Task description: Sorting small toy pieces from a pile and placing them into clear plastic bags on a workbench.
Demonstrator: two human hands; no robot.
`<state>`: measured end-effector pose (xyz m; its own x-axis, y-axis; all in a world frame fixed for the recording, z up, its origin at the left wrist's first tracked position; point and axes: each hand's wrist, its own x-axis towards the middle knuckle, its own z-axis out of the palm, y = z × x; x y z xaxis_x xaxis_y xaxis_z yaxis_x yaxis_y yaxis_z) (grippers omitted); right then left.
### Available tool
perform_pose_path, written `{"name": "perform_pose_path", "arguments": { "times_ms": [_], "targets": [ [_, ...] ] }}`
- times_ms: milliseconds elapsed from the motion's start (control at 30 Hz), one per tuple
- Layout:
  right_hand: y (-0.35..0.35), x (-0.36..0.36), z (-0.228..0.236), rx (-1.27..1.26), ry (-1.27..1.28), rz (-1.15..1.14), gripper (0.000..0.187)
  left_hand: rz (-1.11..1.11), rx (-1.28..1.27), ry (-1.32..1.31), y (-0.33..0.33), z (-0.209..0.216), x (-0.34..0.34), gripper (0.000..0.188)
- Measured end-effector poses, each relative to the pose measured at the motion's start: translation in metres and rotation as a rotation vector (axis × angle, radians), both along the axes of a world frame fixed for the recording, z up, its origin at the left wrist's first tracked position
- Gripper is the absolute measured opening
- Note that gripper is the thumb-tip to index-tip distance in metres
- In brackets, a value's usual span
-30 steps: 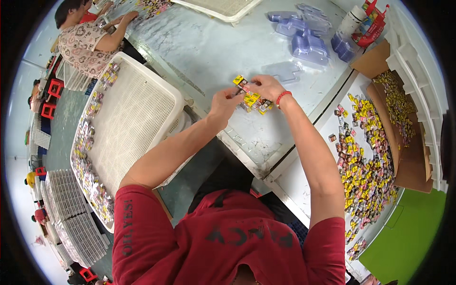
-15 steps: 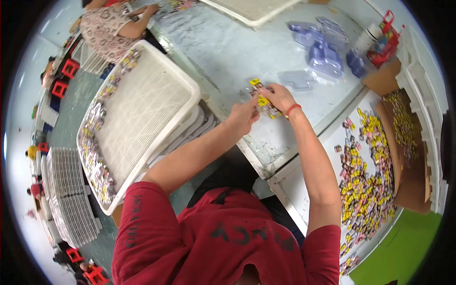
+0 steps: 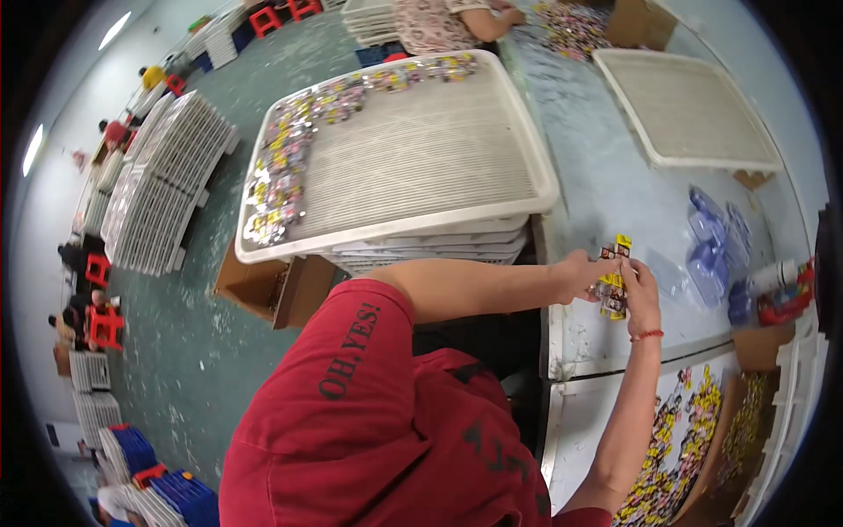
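Over the work table point(image 3: 562, 149), both my hands are closed on one cluster of small yellow-and-brown packets point(image 3: 613, 303). My left hand point(image 3: 578, 274) pinches its left side. My right hand point(image 3: 643, 294) grips it from the right, with a red bracelet on that wrist. The packets look joined in short rows, some with a clear, shiny layer; exact details are too small to tell. To the left, a large white mesh tray point(image 3: 421, 149) rests on a stack of similar trays, with shiny packet clusters point(image 3: 285, 162) lined along its left and far edges.
Clear bluish plastic moulds point(image 3: 709, 241) lie right of my hands, near a white bottle point(image 3: 773, 277) and a red basket point(image 3: 788, 306). Many loose packets point(image 3: 676, 448) cover the near right surface beside a cardboard box point(image 3: 746, 422). Another person point(image 3: 439, 25) sits beyond the tray.
The view has swung left, so the hands and table now appear farther right and the large tray sits nearer the middle. Both hands still hold the packet cluster.
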<state>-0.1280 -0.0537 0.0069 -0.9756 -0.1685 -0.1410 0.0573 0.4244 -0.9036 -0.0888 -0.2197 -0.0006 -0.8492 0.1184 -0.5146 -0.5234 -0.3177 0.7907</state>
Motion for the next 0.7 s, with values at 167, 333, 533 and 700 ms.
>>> {"name": "perform_pose_path", "arguments": {
  "times_ms": [167,333,533,700],
  "targets": [
    [-0.061,0.024,0.06,-0.232,-0.341,0.157,0.054,-0.032,0.059,0.212,-0.075,0.038,0.027,0.069],
    [-0.131,0.043,0.073,-0.284,-0.337,0.295,0.05,0.266,-0.016,0.105,-0.158,0.061,0.047,0.052],
    [-0.178,0.049,0.053,-0.359,-0.357,0.376,0.046,0.592,0.055,0.24,-0.283,0.045,0.061,0.049],
    [-0.195,0.054,0.042,-0.313,-0.4,0.439,0.048,0.878,0.028,0.182,-0.355,0.017,0.052,0.05]
  ]
}}
